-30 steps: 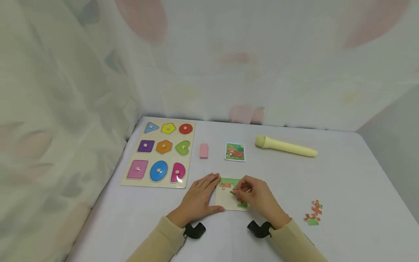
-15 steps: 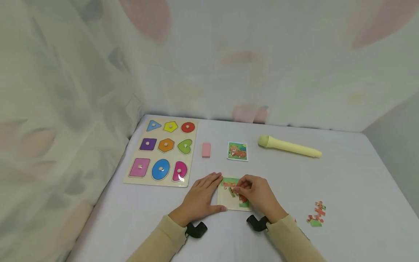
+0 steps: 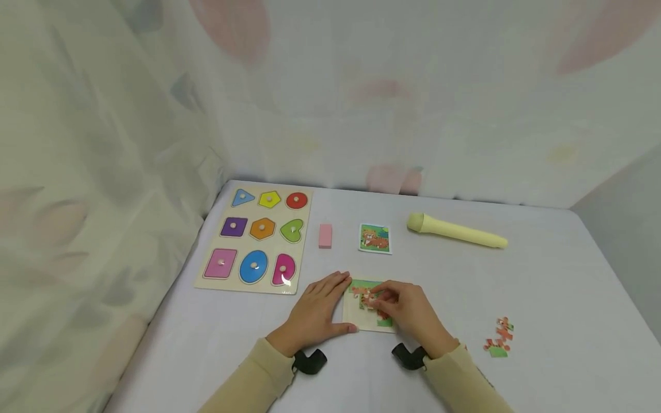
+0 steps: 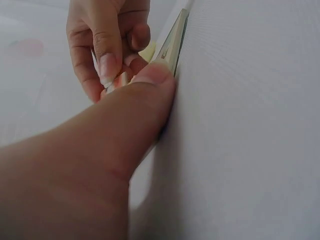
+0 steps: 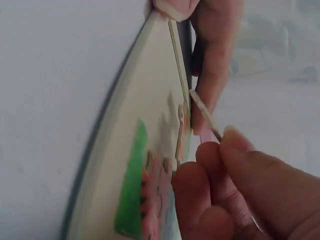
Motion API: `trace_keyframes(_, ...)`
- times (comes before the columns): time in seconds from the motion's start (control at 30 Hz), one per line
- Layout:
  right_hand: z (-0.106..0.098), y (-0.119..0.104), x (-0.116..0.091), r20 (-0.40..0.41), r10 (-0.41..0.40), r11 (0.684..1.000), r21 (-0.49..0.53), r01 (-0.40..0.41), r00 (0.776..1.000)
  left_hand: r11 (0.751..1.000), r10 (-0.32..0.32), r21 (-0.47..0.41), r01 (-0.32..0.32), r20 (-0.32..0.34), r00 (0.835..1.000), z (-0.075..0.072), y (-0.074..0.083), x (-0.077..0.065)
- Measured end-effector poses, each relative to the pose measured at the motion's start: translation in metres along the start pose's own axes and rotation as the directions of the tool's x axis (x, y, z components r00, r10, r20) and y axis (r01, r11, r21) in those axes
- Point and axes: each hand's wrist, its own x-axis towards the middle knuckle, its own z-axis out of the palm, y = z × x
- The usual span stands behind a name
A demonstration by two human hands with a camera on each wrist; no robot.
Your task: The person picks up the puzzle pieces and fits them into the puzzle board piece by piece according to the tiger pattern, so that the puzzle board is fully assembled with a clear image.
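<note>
My left hand (image 3: 316,312) lies with straight fingers along the left side of a small wooden puzzle board (image 3: 356,322), its thumb at the near left corner. Between thumb and fingertips, my right hand (image 3: 409,310) pinches a jigsaw piece (image 5: 204,111) over the board. The right wrist view shows that piece edge-on and tilted, above the board's bare wood. Fitted pieces with green and orange tiger print (image 5: 131,195) fill the board's far and right parts. The right fingers hide some of them in the head view.
Several loose jigsaw pieces (image 3: 498,338) lie to the right. Behind the board are a tiger picture card (image 3: 375,238), a pink block (image 3: 325,236) and a pale yellow stick with a knobbed end (image 3: 457,230). A knobbed shape board (image 3: 253,238) lies back left.
The pinched piece has turned in my right fingers, its orange print now facing up beside the fitted pieces. My left hand stays against the board. The head view has shifted slightly.
</note>
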Motion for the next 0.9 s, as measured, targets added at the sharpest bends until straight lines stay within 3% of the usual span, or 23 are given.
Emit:
trace_keyframes(0.13, 0.008, -0.001, 0.007, 0.023, -0.065, 0.998, -0.001, 0.065, 0.998, 1.000, 0.000, 0.004, 0.000, -0.002, 1.000, 0.000, -0.001, 0.000)
trace_keyframes(0.27, 0.017, -0.003, 0.014, -0.005, -0.177, 0.960, -0.220, 0.171, 0.984, 1.000, -0.003, -0.003, 0.003, -0.003, 1.000, -0.002, 0.000, 0.000)
trace_keyframes(0.33, 0.020, -0.004, 0.013, -0.021, -0.262, 0.907, -0.346, 0.239, 0.965, 1.000, -0.002, -0.008, 0.002, -0.003, 1.000, -0.002, 0.001, 0.000)
trace_keyframes(0.47, 0.023, -0.006, 0.001, 0.038, -0.422, 0.757, -0.535, 0.375, 0.906, 1.000, 0.003, -0.009, -0.003, 0.000, 1.000, -0.001, 0.001, 0.000)
trace_keyframes(0.57, 0.025, -0.007, -0.008, 0.114, -0.458, 0.655, -0.627, 0.421, 0.882, 1.000, 0.004, 0.005, -0.004, -0.004, 1.000, -0.001, 0.000, 0.000)
trace_keyframes(0.63, 0.025, -0.008, -0.012, 0.140, -0.439, 0.616, -0.672, 0.411, 0.888, 1.000, 0.007, 0.015, -0.007, -0.016, 1.000, 0.000, 0.000, 0.001)
trace_keyframes(0.73, 0.017, -0.008, -0.018, 0.127, -0.397, 0.634, -0.678, 0.372, 0.909, 1.000, 0.000, 0.020, 0.001, -0.031, 1.000, 0.000, 0.000, 0.002)
trace_keyframes(0.83, -0.011, -0.002, -0.034, 0.039, -0.343, 0.700, -0.656, 0.283, 0.939, 1.000, -0.015, -0.021, 0.014, -0.024, 1.000, 0.001, 0.001, 0.001)
trace_keyframes(0.9, -0.036, 0.009, -0.052, -0.023, -0.261, 0.748, -0.637, 0.187, 0.965, 0.999, -0.017, -0.044, 0.016, -0.016, 1.000, 0.002, 0.001, 0.001)
